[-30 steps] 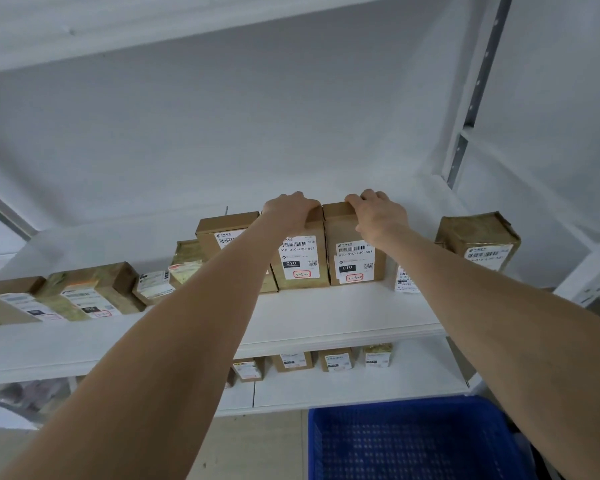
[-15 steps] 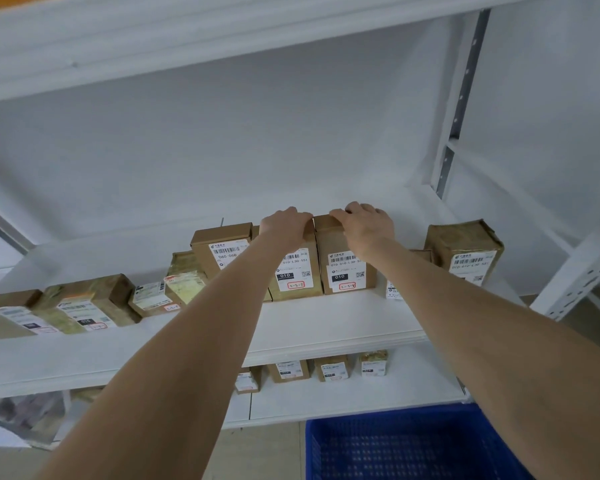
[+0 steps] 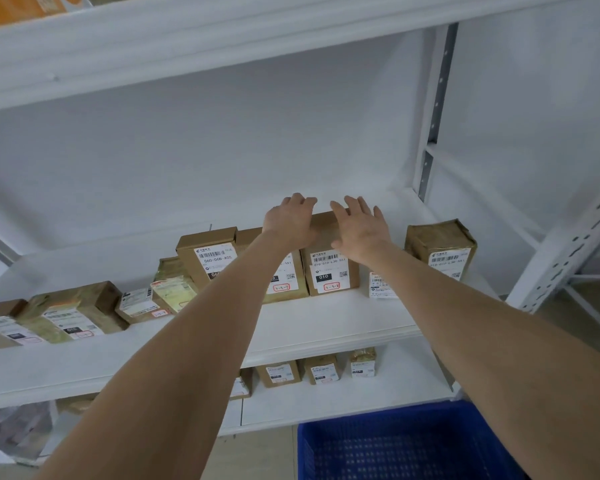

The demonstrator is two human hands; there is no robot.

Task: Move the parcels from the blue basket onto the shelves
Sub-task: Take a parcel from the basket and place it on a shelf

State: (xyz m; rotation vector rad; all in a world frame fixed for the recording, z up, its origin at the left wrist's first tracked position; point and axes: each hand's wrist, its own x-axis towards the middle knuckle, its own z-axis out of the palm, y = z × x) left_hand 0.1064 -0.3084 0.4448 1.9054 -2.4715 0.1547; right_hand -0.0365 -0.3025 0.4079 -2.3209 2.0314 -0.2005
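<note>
Two upright brown parcels with white labels stand side by side on the white middle shelf point(image 3: 326, 323). My left hand point(image 3: 291, 220) hovers at the top of the left parcel point(image 3: 284, 282), fingers straight. My right hand point(image 3: 361, 230) is above the right parcel point(image 3: 329, 268), fingers spread and relaxed, holding nothing. The blue basket point(image 3: 413, 441) sits on the floor at the bottom right, its visible part showing no parcels.
More parcels line the middle shelf: a taller box point(image 3: 208, 254) and several taped ones to the left, a taped parcel point(image 3: 440, 247) to the right. Small parcels point(image 3: 321, 368) stand on the lower shelf. A white upright post point(image 3: 433, 109) bounds the right side.
Both hands have let go of the tops of the two parcels and lifted, with fingers straightened. The view has tilted up, showing more of the shelf above.
</note>
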